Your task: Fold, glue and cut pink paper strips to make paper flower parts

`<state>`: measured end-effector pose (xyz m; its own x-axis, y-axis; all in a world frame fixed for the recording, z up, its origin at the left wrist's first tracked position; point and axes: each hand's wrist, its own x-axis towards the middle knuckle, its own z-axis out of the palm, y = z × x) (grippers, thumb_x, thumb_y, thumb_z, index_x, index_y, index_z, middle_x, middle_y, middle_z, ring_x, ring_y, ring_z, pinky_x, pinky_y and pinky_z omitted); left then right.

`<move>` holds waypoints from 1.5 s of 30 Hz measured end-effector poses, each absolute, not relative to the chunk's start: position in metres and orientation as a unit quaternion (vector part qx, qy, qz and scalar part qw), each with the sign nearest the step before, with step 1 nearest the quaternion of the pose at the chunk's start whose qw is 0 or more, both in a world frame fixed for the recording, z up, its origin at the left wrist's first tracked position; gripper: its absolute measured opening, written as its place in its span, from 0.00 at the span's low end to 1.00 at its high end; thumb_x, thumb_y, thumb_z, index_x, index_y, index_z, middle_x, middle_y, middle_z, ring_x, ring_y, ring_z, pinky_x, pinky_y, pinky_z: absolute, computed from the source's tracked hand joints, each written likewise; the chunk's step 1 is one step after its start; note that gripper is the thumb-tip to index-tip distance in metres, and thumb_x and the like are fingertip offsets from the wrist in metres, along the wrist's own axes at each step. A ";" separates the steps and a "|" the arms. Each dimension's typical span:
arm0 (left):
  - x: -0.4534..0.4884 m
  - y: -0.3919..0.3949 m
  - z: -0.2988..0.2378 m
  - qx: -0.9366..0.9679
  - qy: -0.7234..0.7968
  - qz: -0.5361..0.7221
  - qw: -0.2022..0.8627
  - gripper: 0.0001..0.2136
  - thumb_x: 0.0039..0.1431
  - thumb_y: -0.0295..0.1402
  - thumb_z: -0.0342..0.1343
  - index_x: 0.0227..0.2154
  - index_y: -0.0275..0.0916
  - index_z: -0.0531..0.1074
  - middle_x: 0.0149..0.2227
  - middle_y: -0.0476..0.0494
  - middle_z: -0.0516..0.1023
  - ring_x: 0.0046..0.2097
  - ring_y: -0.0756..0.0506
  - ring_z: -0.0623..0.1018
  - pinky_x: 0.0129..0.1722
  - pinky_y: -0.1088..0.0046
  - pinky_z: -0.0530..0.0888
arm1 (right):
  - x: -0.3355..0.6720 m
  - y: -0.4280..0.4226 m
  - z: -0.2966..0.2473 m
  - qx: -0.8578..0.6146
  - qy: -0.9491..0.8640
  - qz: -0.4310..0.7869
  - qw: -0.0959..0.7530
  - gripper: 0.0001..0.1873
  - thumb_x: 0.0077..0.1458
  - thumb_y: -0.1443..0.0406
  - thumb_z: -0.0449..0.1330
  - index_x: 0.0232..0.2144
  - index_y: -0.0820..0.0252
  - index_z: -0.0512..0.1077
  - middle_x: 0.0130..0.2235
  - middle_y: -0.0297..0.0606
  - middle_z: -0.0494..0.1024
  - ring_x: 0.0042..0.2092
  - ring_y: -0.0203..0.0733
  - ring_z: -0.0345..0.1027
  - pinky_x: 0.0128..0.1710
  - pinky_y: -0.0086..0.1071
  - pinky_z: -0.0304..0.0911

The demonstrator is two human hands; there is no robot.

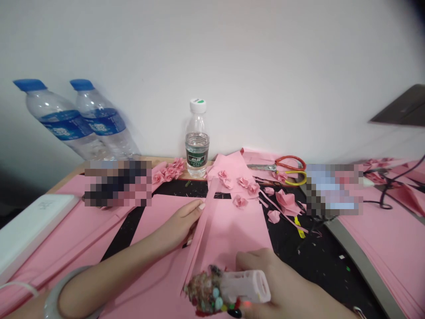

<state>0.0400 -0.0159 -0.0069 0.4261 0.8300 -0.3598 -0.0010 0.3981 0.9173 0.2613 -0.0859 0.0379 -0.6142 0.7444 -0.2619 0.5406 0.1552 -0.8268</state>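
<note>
Big pink sheet [239, 228] in front of the water bottle [197, 144], with a long folded paper strip [204, 226] over it, pinched in the left hand [184, 220]. Right hand [277, 277], way nearer than the bottle, is gripping a bead-crusted translucent gadget [237, 285]; little paper roses [240, 201] sit right of the bottle.

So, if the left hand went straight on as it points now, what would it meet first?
Probably the folded strip right at its fingertips; whether they touch is hard to tell.
</note>
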 end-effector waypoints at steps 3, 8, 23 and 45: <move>0.040 -0.016 -0.008 0.453 0.457 0.301 0.704 0.18 0.59 0.51 0.53 0.28 0.41 0.60 0.19 0.59 0.57 0.18 0.55 0.55 0.16 0.78 0.51 | 0.262 -0.085 0.037 -0.431 -0.739 0.505 0.112 0.14 0.49 0.62 0.63 0.25 0.58 0.61 0.26 0.28 0.63 0.25 0.30 0.55 0.23 0.26 0.49; 0.038 -0.015 -0.014 0.441 0.450 0.310 0.712 0.17 0.59 0.50 0.53 0.27 0.41 0.60 0.19 0.58 0.58 0.18 0.54 0.53 0.17 0.78 0.50 | 0.265 -0.080 0.034 -0.398 -0.704 0.541 0.231 0.13 0.53 0.60 0.60 0.25 0.58 0.61 0.23 0.27 0.61 0.23 0.30 0.52 0.21 0.26 0.47; 0.025 -0.005 -0.009 0.442 0.432 0.260 0.742 0.19 0.60 0.50 0.52 0.24 0.40 0.63 0.16 0.54 0.61 0.17 0.54 0.55 0.16 0.77 0.49 | 0.301 -0.033 -0.001 -0.620 -0.733 0.048 0.278 0.24 0.56 0.64 0.54 0.54 0.63 0.65 0.51 0.54 0.75 0.51 0.57 0.70 0.47 0.48 0.66; 0.018 -0.007 0.010 0.512 0.210 0.021 0.832 0.19 0.63 0.46 0.50 0.22 0.40 0.63 0.13 0.55 0.58 0.15 0.53 0.55 0.15 0.74 0.50 | 0.278 -0.054 0.015 -0.387 -0.837 0.203 0.330 0.06 0.57 0.68 0.63 0.37 0.56 0.69 0.35 0.36 0.77 0.37 0.41 0.71 0.39 0.34 0.66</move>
